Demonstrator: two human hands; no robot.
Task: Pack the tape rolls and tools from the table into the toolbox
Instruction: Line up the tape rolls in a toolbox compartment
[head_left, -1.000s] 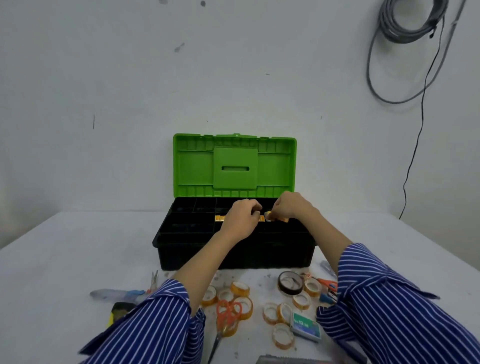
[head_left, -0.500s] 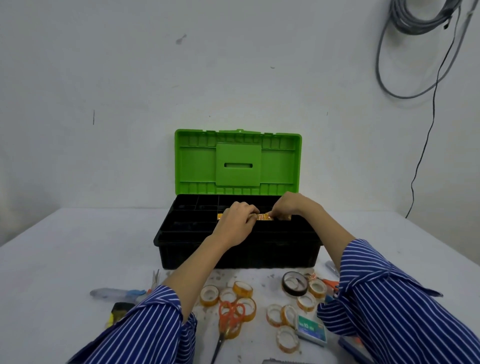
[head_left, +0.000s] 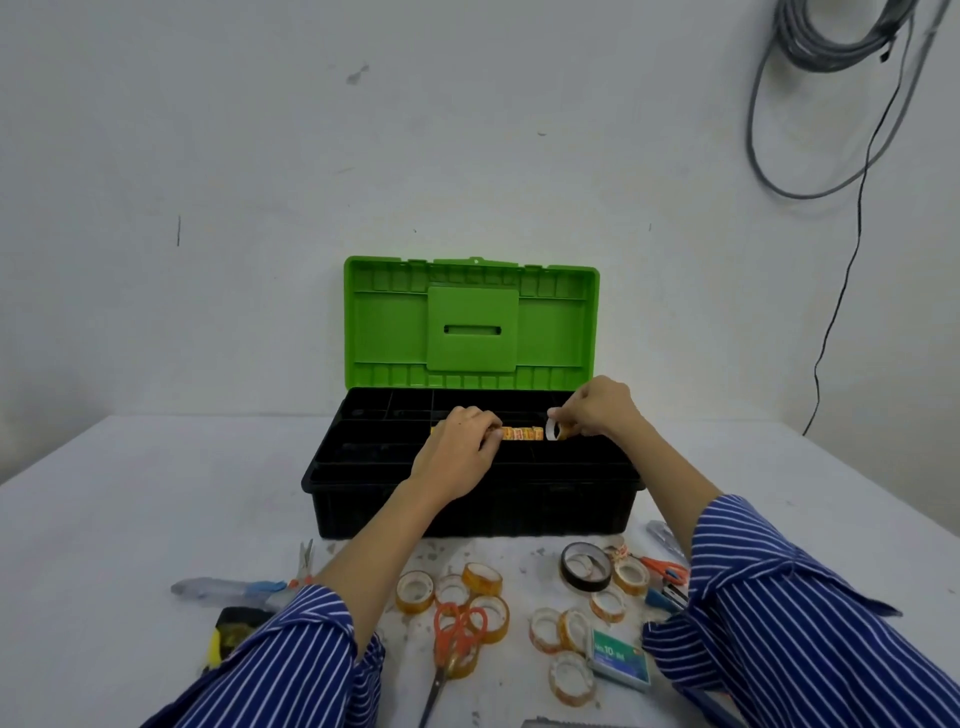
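My left hand (head_left: 457, 452) grips the row of tape rolls (head_left: 522, 433) in the toolbox (head_left: 467, 504); my right hand (head_left: 597, 410) pinches one roll (head_left: 552, 431) at the row's right end.

— What do you have on the toolbox (head_left: 467, 509)?

— I see it open: black base with divided compartments, green lid (head_left: 470, 322) upright. A row of yellow tape rolls (head_left: 521, 433) stands on edge in a middle compartment.

— And on the table?

— Loose rolls (head_left: 452, 597) in front, one black roll (head_left: 585, 566), orange scissors (head_left: 457, 639) lying over them.
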